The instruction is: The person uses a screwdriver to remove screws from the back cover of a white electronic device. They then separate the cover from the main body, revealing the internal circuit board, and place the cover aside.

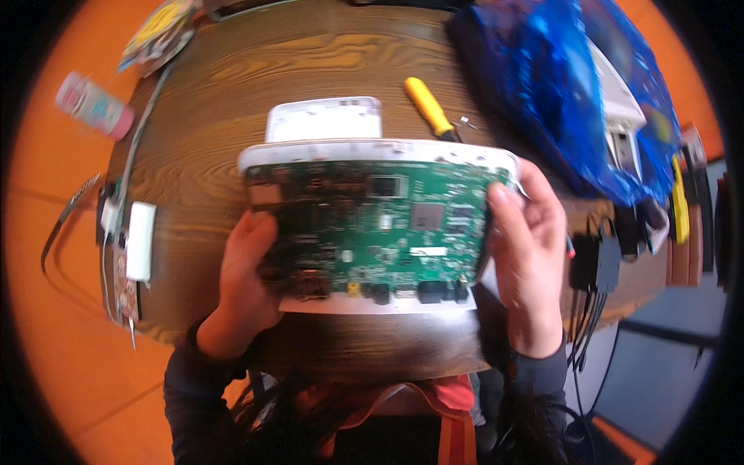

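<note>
**Green board (372, 225) held up over the table (209, 85)**

I see the left hand (246, 260) hold the board's left side and the right hand (533, 248) hold its right side. A white case (364, 149) shows along the board's top and bottom edges. Just past it is a white piece (324, 121) on the table. A yellow screwdriver (426, 105) lies near a blue bag (535, 85).

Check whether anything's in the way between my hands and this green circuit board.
Nothing visible is: your left hand and right hand hold the green circuit board in its white casing by opposite sides. The yellow-handled tool lies beyond it.
</note>
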Tool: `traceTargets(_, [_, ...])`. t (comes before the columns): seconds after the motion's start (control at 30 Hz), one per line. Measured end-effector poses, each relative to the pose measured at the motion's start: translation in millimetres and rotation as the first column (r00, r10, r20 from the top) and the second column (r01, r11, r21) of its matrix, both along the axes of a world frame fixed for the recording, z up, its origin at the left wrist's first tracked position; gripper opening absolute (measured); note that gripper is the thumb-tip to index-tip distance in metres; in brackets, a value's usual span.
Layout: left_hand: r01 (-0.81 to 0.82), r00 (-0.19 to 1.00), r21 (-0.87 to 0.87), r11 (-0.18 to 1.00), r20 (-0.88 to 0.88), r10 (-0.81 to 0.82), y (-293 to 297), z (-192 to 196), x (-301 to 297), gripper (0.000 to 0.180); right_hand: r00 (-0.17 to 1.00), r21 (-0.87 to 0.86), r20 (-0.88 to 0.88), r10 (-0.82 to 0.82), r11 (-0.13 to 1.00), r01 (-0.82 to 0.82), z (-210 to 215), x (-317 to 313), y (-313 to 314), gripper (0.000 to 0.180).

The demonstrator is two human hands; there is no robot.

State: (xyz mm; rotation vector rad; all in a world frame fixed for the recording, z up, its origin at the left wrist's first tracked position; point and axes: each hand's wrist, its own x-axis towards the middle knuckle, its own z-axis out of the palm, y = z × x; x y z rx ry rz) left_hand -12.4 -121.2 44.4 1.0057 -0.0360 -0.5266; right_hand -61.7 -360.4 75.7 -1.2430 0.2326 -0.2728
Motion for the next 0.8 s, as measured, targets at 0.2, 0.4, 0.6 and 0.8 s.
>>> traceTargets(0.2, [-0.048,0.904,0.264,0.963,0.423,-0.071,2,8,2,0.036,0.998,-0.039,0.054,-0.020,0.999,0.022,-1,-2,1,0.020])
traceTargets(0.4, [0.027,1.000,-0.043,0.999,-0.003,-0.028,-3,15,2,0.033,0.990,-0.123,0.137,0.024,0.992,-0.007,-4,-2,0,0.017])
traceTargets(0.6, [0.067,0.994,-0.170,0.983,-0.069,-0.080,0,15,7,0.032,0.990,-0.086,0.132,0.040,0.996,-0.029,-10,1,-2,0.018])
traceTargets(0.8, [0.075,0.990,-0.119,0.990,-0.110,-0.088,0,23,4,0.040,0.995,-0.051,0.093,0.035,0.998,-0.030,-12,3,-4,0.020])
